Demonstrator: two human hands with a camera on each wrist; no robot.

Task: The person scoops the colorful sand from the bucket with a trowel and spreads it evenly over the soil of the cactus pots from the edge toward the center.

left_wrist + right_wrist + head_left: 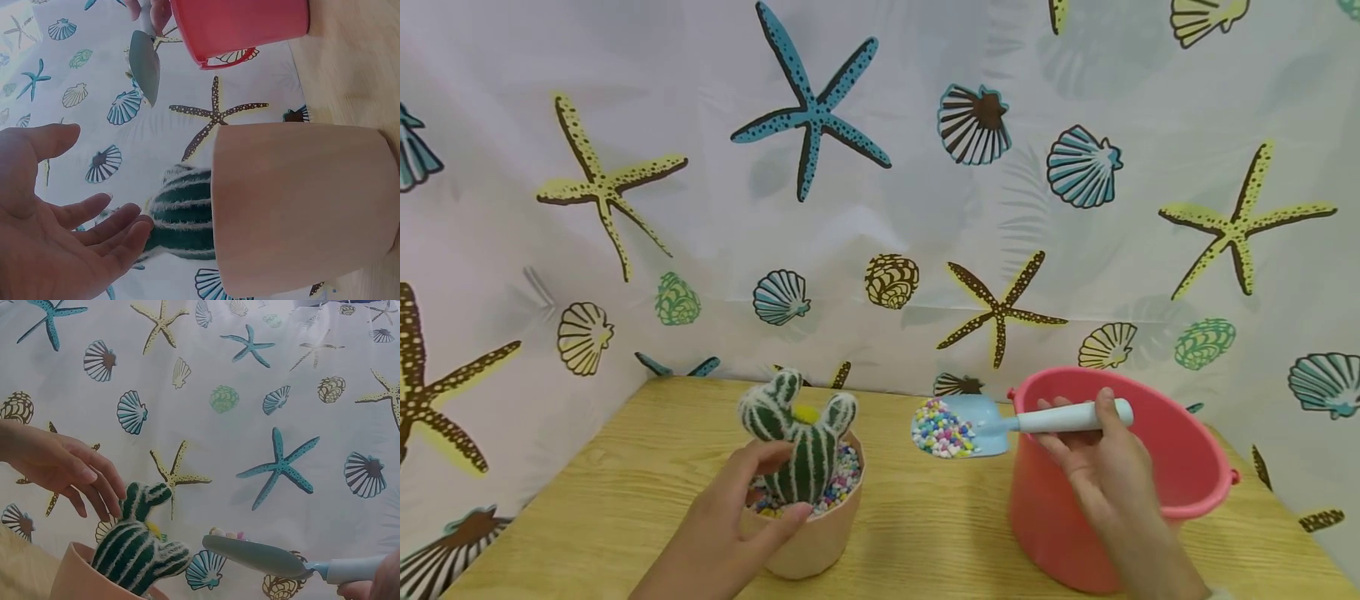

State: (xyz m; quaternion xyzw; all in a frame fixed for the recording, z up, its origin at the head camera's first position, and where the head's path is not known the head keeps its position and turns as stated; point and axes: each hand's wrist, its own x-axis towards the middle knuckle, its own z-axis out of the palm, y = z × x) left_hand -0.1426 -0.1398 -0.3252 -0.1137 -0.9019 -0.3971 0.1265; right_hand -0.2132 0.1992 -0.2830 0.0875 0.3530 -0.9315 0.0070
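My right hand grips the white handle of a light blue trowel. Small multicoloured pebbles lie heaped on its blade, which is held level above the table. A knitted-looking green cactus with white stripes and a yellow flower stands in a peach pot. Similar pebbles surround its base. At the cactus's left side, my left hand has its fingers against it, the thumb spread apart near the pot's rim. In the left wrist view, the fingertips meet the green stem.
Behind and below the right hand stands a pink bucket; its inside bottom is hidden. The wooden table runs back to a white cloth printed with starfish and shells.
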